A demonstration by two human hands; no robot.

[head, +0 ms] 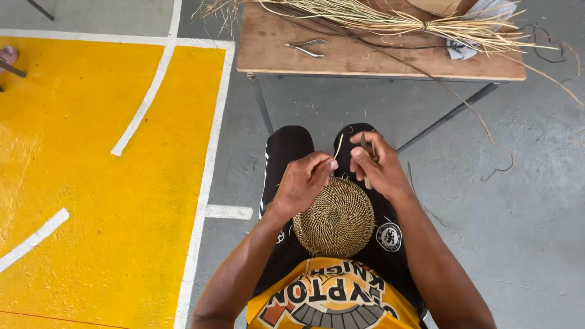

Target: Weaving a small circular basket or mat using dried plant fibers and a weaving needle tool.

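Note:
A round coiled woven disc point(334, 219) of tan fibre rests on my lap, over black shorts. My left hand point(302, 181) grips the disc's far left rim, thumb and fingers pinched on a thin pale strand point(338, 146) that sticks up. My right hand point(376, 166) is closed around a thin dark pointed tool point(364, 144) held upright at the disc's far right rim. The two hands almost touch above the rim.
A wooden table point(365, 56) on metal legs stands just ahead, bearing a tied bundle of dry straw point(390, 22), metal pliers point(306, 47) and a cloth. Loose dark fibres trail off its right side. A yellow painted floor area point(97, 183) with white lines lies to the left.

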